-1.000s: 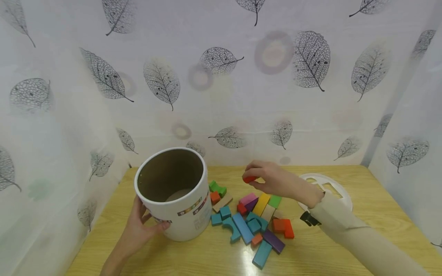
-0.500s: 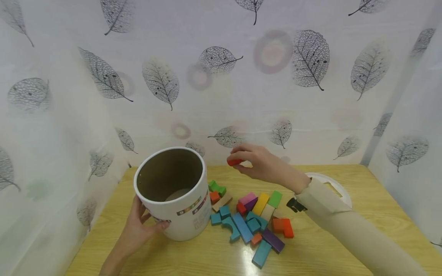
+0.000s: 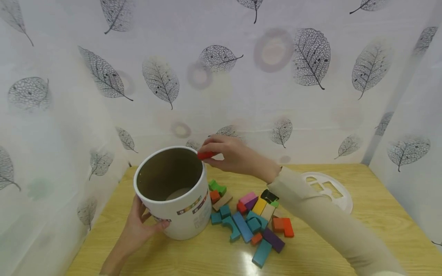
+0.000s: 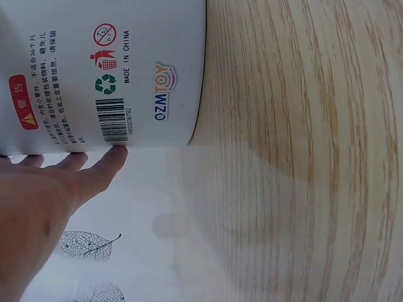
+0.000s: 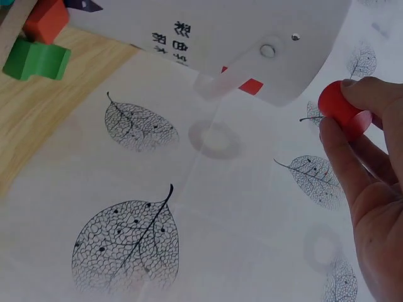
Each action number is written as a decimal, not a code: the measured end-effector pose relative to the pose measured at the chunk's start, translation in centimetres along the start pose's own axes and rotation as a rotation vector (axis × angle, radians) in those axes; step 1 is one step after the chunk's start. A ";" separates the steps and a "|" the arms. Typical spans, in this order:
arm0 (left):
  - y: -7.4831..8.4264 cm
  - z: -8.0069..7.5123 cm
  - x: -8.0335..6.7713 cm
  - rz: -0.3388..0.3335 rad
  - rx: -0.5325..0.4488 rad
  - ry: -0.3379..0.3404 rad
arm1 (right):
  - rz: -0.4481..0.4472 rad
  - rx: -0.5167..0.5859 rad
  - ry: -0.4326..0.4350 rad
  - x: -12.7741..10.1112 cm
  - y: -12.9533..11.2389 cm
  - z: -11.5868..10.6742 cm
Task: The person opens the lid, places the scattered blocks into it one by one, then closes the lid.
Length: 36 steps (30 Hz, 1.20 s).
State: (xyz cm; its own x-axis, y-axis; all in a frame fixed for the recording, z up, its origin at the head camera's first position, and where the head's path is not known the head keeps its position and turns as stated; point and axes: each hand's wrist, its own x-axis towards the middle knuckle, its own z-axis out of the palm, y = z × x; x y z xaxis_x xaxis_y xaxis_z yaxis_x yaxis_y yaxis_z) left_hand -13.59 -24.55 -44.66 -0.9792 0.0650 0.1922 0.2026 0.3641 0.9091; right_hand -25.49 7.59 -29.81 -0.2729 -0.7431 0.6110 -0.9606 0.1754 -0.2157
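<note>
Right hand (image 3: 235,157) pinching red block (image 3: 205,155) above rim of white tub (image 3: 174,193), frame centre; left hand (image 3: 138,230) gripping tub's side; coloured blocks (image 3: 252,220) scattered lower right on table (image 3: 345,237).

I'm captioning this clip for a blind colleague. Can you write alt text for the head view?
A person's right hand pinches a small red block at the rim of an open white cylindrical tub, which the left hand holds at its side. Colourful wooden blocks lie scattered on the light wooden table.
</note>
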 end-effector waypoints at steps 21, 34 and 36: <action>-0.2 -0.1 -0.1 0.004 0.007 -0.013 | 0.007 -0.008 -0.090 5.2 -1.1 3.7; 0.2 -0.2 0.0 -0.012 0.011 -0.024 | 0.015 0.013 -0.117 5.9 -1.6 4.6; 0.2 -0.2 0.0 -0.015 0.011 -0.022 | 0.016 0.011 -0.119 5.9 -1.6 4.8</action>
State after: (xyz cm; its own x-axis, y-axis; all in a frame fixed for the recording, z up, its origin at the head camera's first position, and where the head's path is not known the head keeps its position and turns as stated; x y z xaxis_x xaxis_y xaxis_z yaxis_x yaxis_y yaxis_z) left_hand -13.58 -24.64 -44.42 -0.9821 0.0803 0.1705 0.1882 0.3749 0.9077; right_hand -25.30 -0.18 -29.47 -0.2798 -0.8119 0.5124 -0.9552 0.1819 -0.2334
